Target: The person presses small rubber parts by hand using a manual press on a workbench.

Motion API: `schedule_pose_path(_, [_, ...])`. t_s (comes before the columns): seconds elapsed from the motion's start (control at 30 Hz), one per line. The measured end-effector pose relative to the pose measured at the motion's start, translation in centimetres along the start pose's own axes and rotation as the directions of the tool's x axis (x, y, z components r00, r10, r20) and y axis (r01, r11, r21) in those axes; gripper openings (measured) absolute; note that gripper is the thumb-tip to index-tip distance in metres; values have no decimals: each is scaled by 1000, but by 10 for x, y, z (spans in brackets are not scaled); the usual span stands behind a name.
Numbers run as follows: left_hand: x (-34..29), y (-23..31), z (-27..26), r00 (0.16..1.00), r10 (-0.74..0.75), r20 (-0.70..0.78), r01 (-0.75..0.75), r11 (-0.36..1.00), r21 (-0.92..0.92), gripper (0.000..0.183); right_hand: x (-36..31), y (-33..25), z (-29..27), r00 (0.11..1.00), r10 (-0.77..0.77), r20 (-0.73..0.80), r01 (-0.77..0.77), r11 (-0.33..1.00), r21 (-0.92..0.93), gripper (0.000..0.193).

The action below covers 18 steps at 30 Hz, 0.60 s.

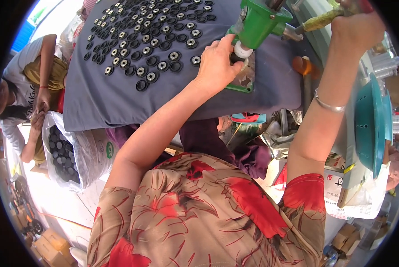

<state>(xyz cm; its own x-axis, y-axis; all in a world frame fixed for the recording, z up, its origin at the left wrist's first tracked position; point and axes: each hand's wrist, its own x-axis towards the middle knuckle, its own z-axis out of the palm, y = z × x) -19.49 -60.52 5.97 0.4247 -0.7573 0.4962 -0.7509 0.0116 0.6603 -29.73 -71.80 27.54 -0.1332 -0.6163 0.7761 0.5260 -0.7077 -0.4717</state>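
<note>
At the far left a seated co-worker (32, 89) brings both hands together just beside a clear plastic bag (92, 147) filled with black round caps (64, 155). Next comes a table draped in dark grey cloth (119, 101), with many black rings (176, 66) spread loosely over its far left part; a good number carry silver bearing-like inserts (151, 77), others show dark centres. To the right of these, the person's left hand (216, 64) reaches to the foot of a green hand press (264, 24), thumb and forefinger parted around a black piece (236, 58) directly beneath the press's white tip (243, 50); whether they pinch it I cannot tell. The green base plate (241, 89) shows below that hand. Farther right, an orange object (303, 66) lies near the press, and a yellow-wrapped lever (321, 21) runs up to the person's right hand (357, 31), whose fingers are cut off or hidden at the edge, so their closure cannot be told. A silver bangle (328, 106) circles that forearm, with a teal perforated basin (369, 127) standing beyond it
</note>
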Motion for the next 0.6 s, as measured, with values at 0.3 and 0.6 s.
schedule_pose_path(0.3, [-7,-8,6,997,-77,-23,73,988,-133,84,19,2,-40,991,-6,133,8,1000,-11,29])
schedule_pose_path(0.6, [2,-8,8,996,-88,-10,84,979,-185,86,-13,-9,-56,975,5,222,-38,989,144,43])
